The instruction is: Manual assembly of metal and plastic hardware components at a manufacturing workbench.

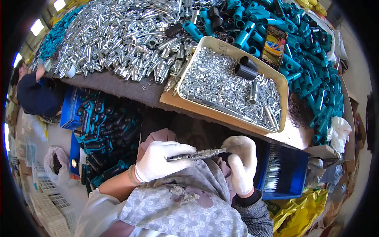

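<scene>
In my gloved left hand point(158, 161) I hold a metal shaft point(199, 154), stepped and slotted along its length. It lies roughly level above my lap, its thin end pointing right. My gloved right hand point(242, 162) is curled beside that thin end, fingers bent toward the thumb; what they hold, if anything, is hidden. Ahead of my hands, a cream tray point(183, 93) carries many tiny metal parts. Two black sleeves point(246, 72) and a few larger metal pieces lie among them.
Silver metal shafts point(118, 35) cover the table at left. Teal housings point(308, 67) are heaped at right. Blue bins point(290, 173) stand below the tabletop, one with long rods. Black-and-teal tool bodies point(104, 130) fill the lower left. Another person point(35, 93) works at far left.
</scene>
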Available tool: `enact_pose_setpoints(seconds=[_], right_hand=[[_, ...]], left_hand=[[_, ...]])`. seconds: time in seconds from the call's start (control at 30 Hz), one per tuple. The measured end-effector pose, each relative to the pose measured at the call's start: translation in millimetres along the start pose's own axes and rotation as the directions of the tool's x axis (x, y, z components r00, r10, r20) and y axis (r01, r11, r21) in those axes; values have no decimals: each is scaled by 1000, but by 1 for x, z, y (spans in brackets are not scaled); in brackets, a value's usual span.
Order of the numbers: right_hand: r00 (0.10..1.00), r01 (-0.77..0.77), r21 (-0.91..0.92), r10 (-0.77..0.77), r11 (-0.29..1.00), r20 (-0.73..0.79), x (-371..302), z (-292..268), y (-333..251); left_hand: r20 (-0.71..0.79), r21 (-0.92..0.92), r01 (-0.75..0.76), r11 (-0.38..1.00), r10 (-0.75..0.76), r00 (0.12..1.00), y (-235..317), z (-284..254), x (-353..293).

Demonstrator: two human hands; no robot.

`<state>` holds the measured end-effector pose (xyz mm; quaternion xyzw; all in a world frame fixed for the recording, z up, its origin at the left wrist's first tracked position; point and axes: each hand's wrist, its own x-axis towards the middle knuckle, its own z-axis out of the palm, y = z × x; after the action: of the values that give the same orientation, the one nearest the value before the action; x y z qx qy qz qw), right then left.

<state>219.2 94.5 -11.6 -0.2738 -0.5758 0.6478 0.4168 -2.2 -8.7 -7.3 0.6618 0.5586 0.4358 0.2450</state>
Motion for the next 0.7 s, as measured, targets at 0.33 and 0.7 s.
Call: enact_pose_setpoints(seconds=[0.33,0.7], right_hand=[[980,6,-272,48,962,191,-17,4,12],[919,-291,-150,319,945,229,-30,-16,6]], left_hand=[[-34,100,20,995,-17,999,4,3,3],[20,287,-126,950,126,992,5,7,12]])
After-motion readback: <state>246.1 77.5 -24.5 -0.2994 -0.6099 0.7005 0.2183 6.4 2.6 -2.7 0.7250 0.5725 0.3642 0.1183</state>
